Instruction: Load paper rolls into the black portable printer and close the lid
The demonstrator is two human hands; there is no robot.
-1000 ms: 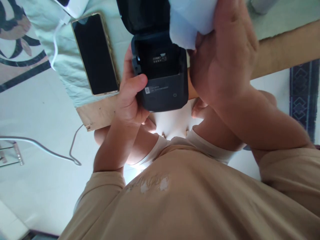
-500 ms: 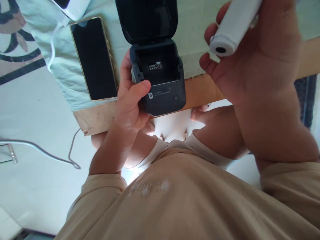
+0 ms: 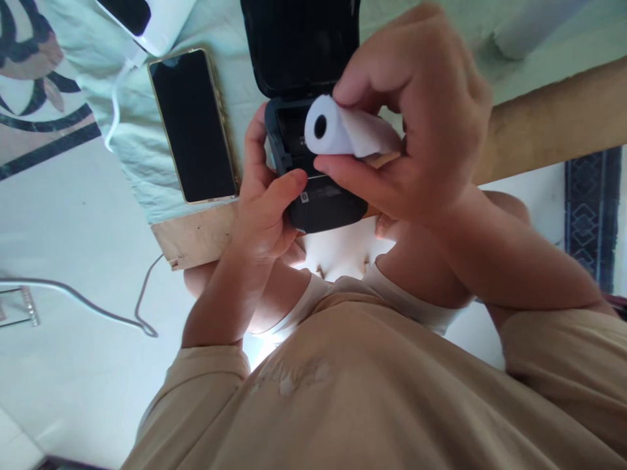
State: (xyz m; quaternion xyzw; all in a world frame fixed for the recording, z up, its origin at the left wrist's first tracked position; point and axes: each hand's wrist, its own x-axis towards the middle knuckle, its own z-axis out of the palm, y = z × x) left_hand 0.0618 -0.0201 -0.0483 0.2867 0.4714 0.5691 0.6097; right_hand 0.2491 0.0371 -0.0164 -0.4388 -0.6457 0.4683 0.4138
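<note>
My left hand (image 3: 267, 202) wraps around the side of a dark portable label printer (image 3: 326, 205), its thumb on the front rim. The printer's black lid (image 3: 304, 46) stands open at the far side, and its bay is partly covered from view. Between the thumb and fingers of my right hand (image 3: 421, 117) is a white paper roll (image 3: 350, 130) with a dark hole in its end and a loose flap of paper. The roll is over the right part of the open bay; whether it touches the printer I cannot tell.
A smartphone (image 3: 193, 124) lies on the green cloth (image 3: 235, 39) to the left. Beyond it sits a white device (image 3: 157, 19) with a white cable (image 3: 115, 114). A blurred white cylinder (image 3: 533, 29) is at the far right. The wooden table edge (image 3: 548, 134) runs in front.
My right hand has moved left and turned over, bringing the paper roll from the right to above the printer. My left hand keeps hold of the printer. The white cylinder at right now shows.
</note>
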